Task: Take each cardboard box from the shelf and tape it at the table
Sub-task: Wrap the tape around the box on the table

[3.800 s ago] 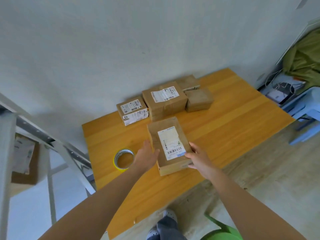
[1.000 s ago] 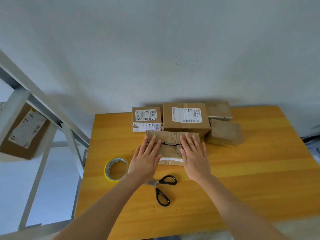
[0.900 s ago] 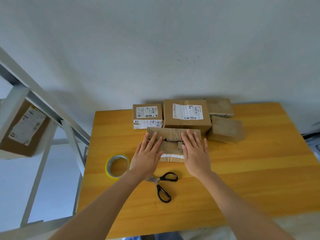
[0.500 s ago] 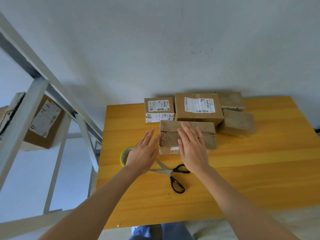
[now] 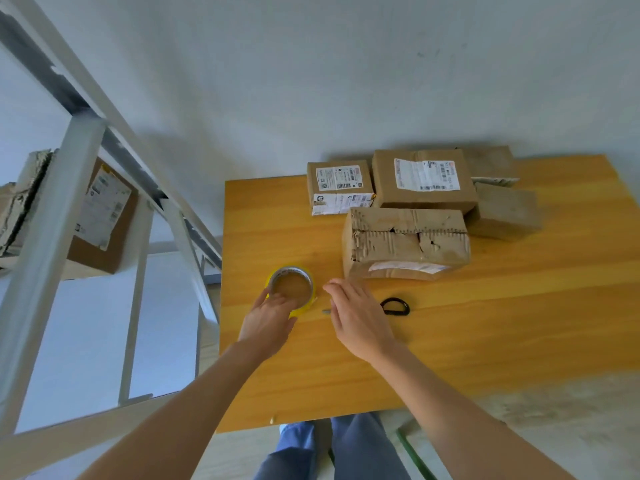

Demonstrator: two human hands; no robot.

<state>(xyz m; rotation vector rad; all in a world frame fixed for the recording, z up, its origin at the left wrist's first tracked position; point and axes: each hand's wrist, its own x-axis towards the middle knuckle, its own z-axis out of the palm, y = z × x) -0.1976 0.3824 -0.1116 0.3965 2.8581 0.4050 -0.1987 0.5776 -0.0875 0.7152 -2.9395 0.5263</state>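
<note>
Left grip (image 5: pixel 266 320) touches the tape roll (image 5: pixel 291 288), holding or not I cannot tell; right grip (image 5: pixel 360 317) hangs released. Tape may peel off the torn box (image 5: pixel 405 242)

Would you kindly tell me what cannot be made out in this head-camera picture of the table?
1. Scissors, head view: the right hand covers all but one black handle loop and a blade tip.
2. Tape roll: the left hand hides its near rim; whether the grip has closed is unclear.
3. Box labels: print too small to read.
4. Shelf box: partly behind the shelf post.
</note>
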